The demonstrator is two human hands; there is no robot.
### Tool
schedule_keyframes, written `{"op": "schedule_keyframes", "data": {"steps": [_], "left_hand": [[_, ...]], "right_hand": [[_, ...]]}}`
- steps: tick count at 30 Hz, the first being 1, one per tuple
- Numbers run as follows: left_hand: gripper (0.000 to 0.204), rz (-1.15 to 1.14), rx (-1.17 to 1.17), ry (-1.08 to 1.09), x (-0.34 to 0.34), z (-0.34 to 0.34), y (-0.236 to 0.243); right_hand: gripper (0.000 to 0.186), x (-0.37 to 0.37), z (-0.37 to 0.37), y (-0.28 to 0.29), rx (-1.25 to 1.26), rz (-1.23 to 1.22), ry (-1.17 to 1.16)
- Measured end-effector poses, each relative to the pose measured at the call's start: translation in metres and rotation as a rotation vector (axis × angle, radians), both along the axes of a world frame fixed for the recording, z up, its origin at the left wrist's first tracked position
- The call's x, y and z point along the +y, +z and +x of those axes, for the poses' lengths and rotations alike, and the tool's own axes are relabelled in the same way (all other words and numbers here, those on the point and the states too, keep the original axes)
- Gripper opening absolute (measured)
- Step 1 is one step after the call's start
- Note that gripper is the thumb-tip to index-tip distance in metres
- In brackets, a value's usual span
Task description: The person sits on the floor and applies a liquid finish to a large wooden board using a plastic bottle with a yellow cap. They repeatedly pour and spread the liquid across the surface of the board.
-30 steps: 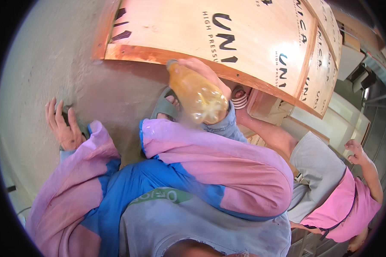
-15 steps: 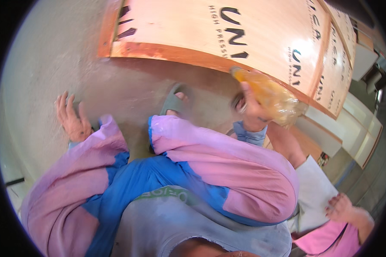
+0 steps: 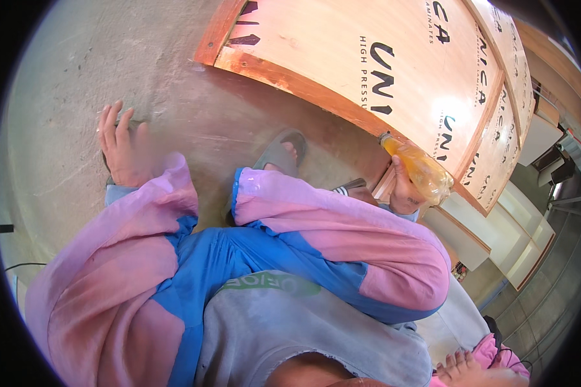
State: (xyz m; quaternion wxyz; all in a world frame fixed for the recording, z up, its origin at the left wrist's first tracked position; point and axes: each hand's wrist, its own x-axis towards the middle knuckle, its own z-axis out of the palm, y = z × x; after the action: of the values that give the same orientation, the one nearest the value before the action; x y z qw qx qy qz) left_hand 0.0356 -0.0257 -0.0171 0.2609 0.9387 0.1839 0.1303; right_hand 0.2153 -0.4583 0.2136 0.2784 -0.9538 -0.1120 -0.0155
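Floor, scuffed grey, lies beside a wooden panel, left fingers spread empty, right fingers closed around a bottle.

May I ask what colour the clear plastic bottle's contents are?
Yellow-orange contents, shown best in the head view.

The right hand has swung the bottle rightward along the crate's wooden edge, well clear now of the grey-green sandal it hung beside a second ago! The grip shows differently too: the hand was on the bottle's far side, now it's on the near side, thumb in sight. Over on the right, the co-worker's hand, out at the side earlier, has dropped to the bottom edge of the view, beside the pink shirt.
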Motion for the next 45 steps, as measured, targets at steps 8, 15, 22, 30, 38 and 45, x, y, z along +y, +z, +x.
{"op": "schedule_keyframes", "data": {"steps": [8,15,22,30,38,45], "left_hand": [[0.036,-0.069,0.101,-0.017,-0.001,0.013,0.024],[0.036,-0.120,-0.042,0.086,0.004,0.002,0.018],[0.037,-0.149,-0.048,0.089,0.006,0.001,0.021],[0.037,-0.166,-0.038,0.067,0.007,0.001,0.020],[0.037,-0.141,-0.059,0.080,0.007,0.004,0.018],[0.037,-0.126,-0.043,0.062,0.005,0.002,0.017]], "right_hand": [[0.041,0.114,0.041,-0.044,0.189,0.065,0.455],[0.038,0.236,0.090,-0.101,0.244,0.127,0.775],[0.024,0.247,0.115,-0.110,0.371,0.184,0.779],[0.043,0.250,0.116,-0.086,0.570,0.171,0.724],[0.049,0.247,0.111,-0.104,0.447,0.157,0.886],[0.050,0.246,0.098,-0.113,0.606,0.296,0.817]]}}
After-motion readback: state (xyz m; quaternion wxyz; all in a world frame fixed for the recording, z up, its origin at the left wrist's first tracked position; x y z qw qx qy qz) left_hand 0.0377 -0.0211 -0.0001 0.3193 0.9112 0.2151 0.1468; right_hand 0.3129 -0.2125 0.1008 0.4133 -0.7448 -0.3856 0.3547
